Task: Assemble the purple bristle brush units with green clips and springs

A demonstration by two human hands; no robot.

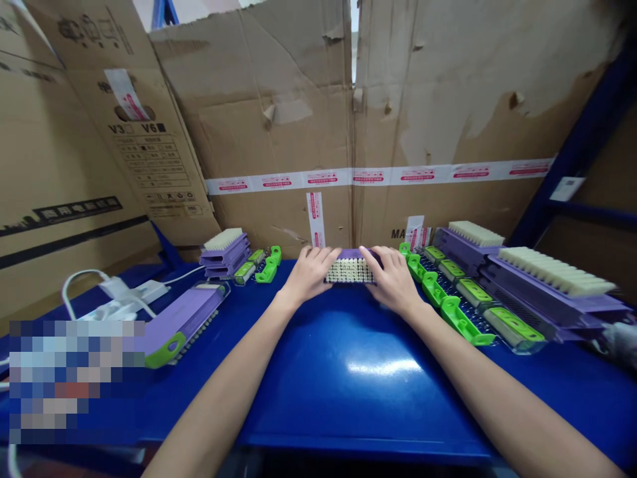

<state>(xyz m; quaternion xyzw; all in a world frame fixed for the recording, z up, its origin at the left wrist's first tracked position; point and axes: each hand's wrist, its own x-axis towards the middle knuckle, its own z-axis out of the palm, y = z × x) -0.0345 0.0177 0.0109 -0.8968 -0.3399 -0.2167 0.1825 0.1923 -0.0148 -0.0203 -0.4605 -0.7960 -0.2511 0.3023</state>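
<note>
Between my two hands, near the back middle of the blue table, is a purple brush block [351, 271] with pale bristles facing me. My left hand [312, 271] grips its left end, fingers over the top. At its right end my right hand [391, 273] holds it, with the thumb and fingers around the edge. Green clips [434, 290] lie in a row to the right of my right hand, and another green clip [269, 267] lies left of my left hand. The underside of the block is hidden.
Purple brush blocks [542, 289] are stacked at the right beside clear-and-green parts [474, 291]. A smaller stack [223, 255] stands at the back left. A purple-and-green unit [186, 318] and a white power strip [124, 302] lie left. Cardboard [279, 146] walls the back.
</note>
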